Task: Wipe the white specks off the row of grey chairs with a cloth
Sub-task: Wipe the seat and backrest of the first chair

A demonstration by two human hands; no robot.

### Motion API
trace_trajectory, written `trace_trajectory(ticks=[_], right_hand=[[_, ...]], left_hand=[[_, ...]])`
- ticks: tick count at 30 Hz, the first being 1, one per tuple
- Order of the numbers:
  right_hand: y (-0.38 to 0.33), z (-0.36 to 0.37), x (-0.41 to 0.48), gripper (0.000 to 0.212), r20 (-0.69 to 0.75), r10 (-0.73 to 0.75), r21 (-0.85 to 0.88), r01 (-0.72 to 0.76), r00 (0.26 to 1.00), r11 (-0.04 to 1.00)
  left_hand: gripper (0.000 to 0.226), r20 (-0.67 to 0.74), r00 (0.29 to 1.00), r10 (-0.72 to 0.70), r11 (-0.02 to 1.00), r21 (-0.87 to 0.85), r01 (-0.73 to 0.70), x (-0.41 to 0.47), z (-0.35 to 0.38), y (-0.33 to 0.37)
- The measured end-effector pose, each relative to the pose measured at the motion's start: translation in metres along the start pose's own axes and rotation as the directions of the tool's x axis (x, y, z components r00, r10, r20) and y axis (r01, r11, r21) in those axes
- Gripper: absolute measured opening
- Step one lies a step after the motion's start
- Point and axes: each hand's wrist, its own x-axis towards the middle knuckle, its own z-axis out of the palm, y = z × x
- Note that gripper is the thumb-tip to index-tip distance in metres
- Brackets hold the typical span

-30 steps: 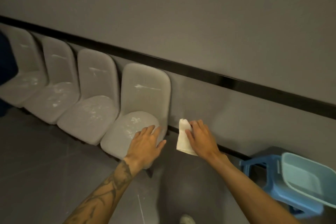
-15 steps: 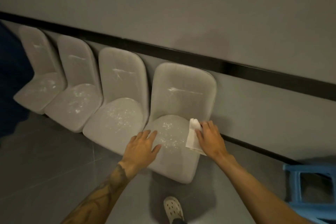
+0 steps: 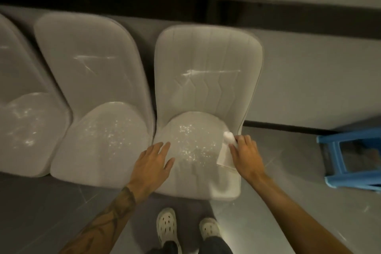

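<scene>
The rightmost grey chair (image 3: 208,64) stands straight in front of me, its seat dotted with white specks (image 3: 189,144) and a white streak across its backrest. My right hand (image 3: 246,154) holds a folded white cloth (image 3: 225,151) against the right side of that seat. Fingers spread, my left hand (image 3: 153,163) lies flat on the seat's left front part. To the left, a second grey chair (image 3: 97,80) carries specks on its seat and scratches of white on its back. A third chair (image 3: 18,113) is cut off by the left edge.
The chairs stand against a grey wall with a black rail (image 3: 185,6). A blue plastic stool (image 3: 350,156) stands on the floor at the right. My two feet in pale clogs (image 3: 167,227) are on the grey tiled floor just before the chair.
I have stepped closer and the view has tipped down onto the rightmost chair. My right hand with the cloth moved from beside the chair onto its seat; the left hand stays on the seat.
</scene>
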Motion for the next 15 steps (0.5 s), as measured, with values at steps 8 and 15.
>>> trace_trajectory(ticks=[8, 15], right_hand=[[0.053, 0.144, 0.052, 0.032, -0.111, 0.075, -0.031, -0.079, 0.991, 0.996], [0.105, 0.239, 0.071, 0.04, -0.206, -0.14, -0.244, 0.087, 0.969, 0.966]], left_hand=[[0.061, -0.013, 0.995, 0.095, 0.995, 0.03, -0.095, 0.085, 0.139, -0.067], [0.067, -0.265, 0.936, 0.232, 0.973, 0.084, -0.217, 0.132, 0.22, -0.109]])
